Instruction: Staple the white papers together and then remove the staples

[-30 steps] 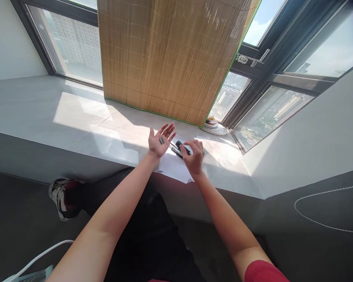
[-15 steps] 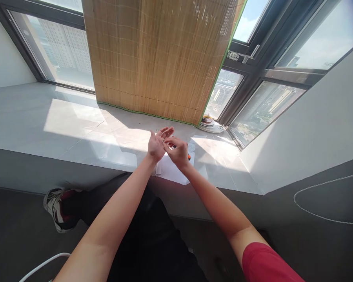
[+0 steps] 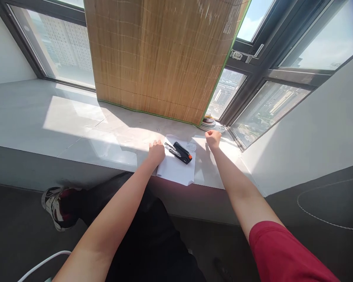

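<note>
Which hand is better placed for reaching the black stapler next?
The left hand, I think. It is at the left edge of the paper, beside the stapler. The right hand is farther off, beyond the paper's right edge, near the stack of plates. I cannot tell whether either hand holds something.

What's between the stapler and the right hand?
In the head view, from the stapler to the right hand: the right part of the paper, with a grey-patterned patch too small to make out, then sill.
</note>
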### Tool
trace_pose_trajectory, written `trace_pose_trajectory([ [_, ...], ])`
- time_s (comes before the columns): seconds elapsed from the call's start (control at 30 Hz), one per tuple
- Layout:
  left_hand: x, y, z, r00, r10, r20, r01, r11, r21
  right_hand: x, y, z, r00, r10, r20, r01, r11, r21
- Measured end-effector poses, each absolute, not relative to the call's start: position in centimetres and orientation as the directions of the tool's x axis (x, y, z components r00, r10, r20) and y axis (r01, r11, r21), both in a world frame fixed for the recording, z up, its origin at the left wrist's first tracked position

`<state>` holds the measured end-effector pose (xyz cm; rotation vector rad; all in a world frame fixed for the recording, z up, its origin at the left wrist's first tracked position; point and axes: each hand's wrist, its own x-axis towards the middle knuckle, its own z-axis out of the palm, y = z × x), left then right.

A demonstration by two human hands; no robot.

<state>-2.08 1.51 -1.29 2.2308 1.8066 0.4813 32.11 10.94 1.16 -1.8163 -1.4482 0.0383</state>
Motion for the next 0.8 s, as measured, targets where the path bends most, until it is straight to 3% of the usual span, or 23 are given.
trace_pose_trajectory([
  [0.13,-0.6,0.5,-1.4,0.125,0.987,0.103,0.909,-0.155,0.386,32.6,11.9,-0.3,0.350,0.882,0.316,0.855,-0.163,-0.492],
  [0.33,1.6,-1.3,-2.1,0.027,0.988,0.153,0.874,-0.098,0.476,32.9,11.8,-1.2,0.357,0.897,0.261,0.846,-0.193,-0.497],
  [0.57,3.3,-1.8,-2.8,-0.015,0.983,0.181,0.863,-0.079,0.499,28.8,12.4,2.8,0.492,0.742,0.455,0.782,-0.148,-0.605],
  [0.7,3.8,-1.6,-2.2,-0.069,0.981,0.184,0.857,-0.036,0.515,20.2,14.7,6.3,0.129,0.885,0.448,0.851,0.133,-0.509],
  [0.8,2.5,-0.9,-1.0,-0.119,0.978,0.173,0.821,-0.001,0.571,12.9,15.7,7.8,-0.195,0.953,0.231,0.871,0.277,-0.405],
])
